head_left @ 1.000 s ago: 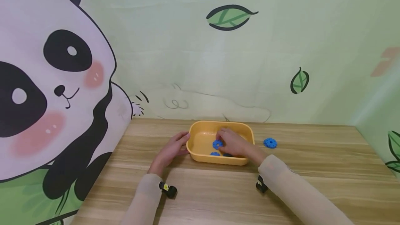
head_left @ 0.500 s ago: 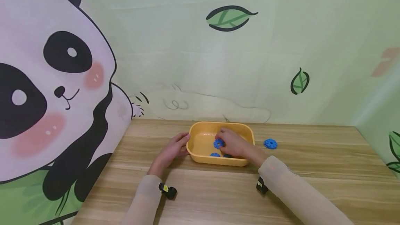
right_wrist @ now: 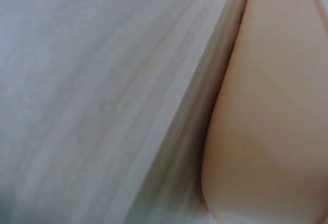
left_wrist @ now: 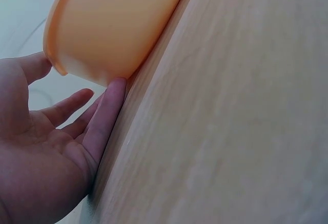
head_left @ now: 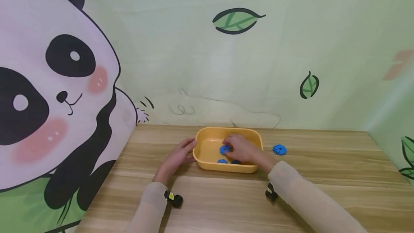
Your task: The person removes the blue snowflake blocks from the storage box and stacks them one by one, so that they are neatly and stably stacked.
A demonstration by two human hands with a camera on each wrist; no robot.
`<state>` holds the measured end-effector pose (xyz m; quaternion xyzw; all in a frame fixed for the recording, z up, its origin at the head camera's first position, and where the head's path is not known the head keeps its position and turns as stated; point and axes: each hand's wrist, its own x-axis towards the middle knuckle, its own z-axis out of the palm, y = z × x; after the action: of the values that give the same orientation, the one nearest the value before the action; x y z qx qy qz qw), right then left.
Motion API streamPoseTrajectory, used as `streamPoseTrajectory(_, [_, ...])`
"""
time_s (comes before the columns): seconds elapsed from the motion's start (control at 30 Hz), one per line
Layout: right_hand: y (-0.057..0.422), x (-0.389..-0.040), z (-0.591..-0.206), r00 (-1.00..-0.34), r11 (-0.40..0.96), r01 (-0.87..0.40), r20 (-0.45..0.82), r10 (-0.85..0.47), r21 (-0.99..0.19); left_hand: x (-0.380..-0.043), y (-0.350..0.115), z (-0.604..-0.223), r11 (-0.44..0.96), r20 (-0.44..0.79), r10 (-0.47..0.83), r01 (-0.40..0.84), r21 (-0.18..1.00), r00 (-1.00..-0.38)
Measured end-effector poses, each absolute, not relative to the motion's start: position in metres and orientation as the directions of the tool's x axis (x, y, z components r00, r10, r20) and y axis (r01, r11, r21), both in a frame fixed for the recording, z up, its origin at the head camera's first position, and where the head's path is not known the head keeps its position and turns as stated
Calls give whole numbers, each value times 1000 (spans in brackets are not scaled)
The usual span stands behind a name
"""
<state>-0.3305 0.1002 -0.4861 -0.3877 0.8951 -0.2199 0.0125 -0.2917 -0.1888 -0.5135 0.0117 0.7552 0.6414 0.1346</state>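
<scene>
Tray [head_left: 207,150]: yellow, set near the table's far edge, against the left hand on its left end; we see blue pieces inside.
Left hand [head_left: 177,154]: at the tray's left end. In the left wrist view we see loosely spread fingers, one at the rim and another low on the outer wall, beside the table; nothing is wrapped in them.
Right hand [head_left: 240,147]: reaching over the tray's right part from the near right. We read its fingers as curled with little gap, pinching a notched blue disc; the exact contact is partly hidden.
Held disc [head_left: 222,150]: inside the tray, tilted to face us, at the left of the right hand.
Other pieces: a second blue disc [head_left: 222,161] and a dark blue piece [head_left: 235,161] by the near wall, left and right respectively, both partly covered by the rim.
Outside disc [head_left: 276,150]: flat on the table [head_left: 323,161], right of the tray, well apart from the left hand.
Change: against half a second ago, we note the held disc slightly farther left; both hands keep their places, and the outside disc lies as before.
</scene>
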Motion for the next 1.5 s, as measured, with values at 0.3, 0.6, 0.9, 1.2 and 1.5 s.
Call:
streamPoseTrajectory(0.3, [116, -324, -468, -781, 623, -550, 77, -620, -556, -292, -188, -517, 165, -172, 192, -142, 976, -966])
streamPoseTrajectory(0.6, [131, -327, -467, -766, 622, -603, 144, -627, -499, -292, -189, -517, 159, -164, 178, -136, 978, -970])
streamPoseTrajectory(0.9, [130, -327, -467, -747, 625, -639, 168, -643, -449, -294, -189, -518, 154, -156, 171, -130, 980, -973])
streamPoseTrajectory(1.2, [130, -324, -465, -737, 615, -653, 184, -650, -443, -293, -188, -516, 167, -150, 164, -123, 978, -975])
streamPoseTrajectory(1.5, [131, -326, -471, -755, 629, -628, 160, -636, -459, -293, -188, -518, 186, -159, 167, -127, 974, -973])
